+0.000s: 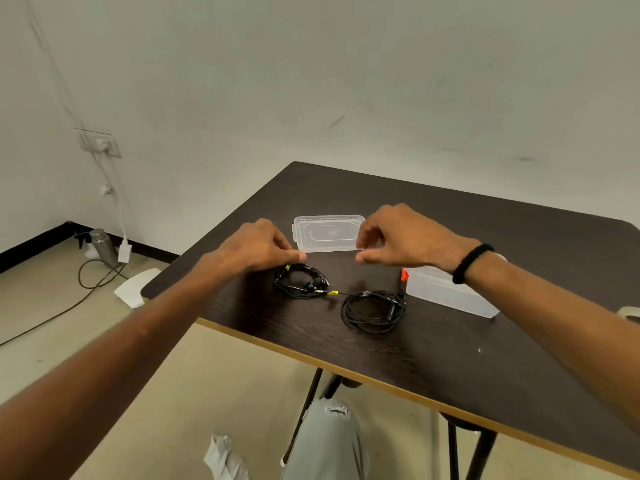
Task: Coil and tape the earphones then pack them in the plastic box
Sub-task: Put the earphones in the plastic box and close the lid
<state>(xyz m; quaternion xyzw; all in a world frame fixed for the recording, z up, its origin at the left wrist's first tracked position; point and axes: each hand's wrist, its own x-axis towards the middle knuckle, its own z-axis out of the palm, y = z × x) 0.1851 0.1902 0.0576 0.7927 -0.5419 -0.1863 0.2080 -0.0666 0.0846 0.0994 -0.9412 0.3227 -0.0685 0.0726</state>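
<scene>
While both hands, left point(258, 245) and right point(398, 239), hovered with fingers pinched on what I could not tell, two coiled earphones point(301, 282) point(374, 310) lay unpacked, the open plastic box point(450, 294) at three o'clock.

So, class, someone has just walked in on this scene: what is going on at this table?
A person stands at a dark table with both hands raised above it. The left hand and right hand are pinched towards each other, perhaps stretching clear tape, though none is clearly visible. Below them lie two coiled black earphones. A clear lid lies behind, and the plastic box sits to the right, nothing visibly packed yet.
</scene>
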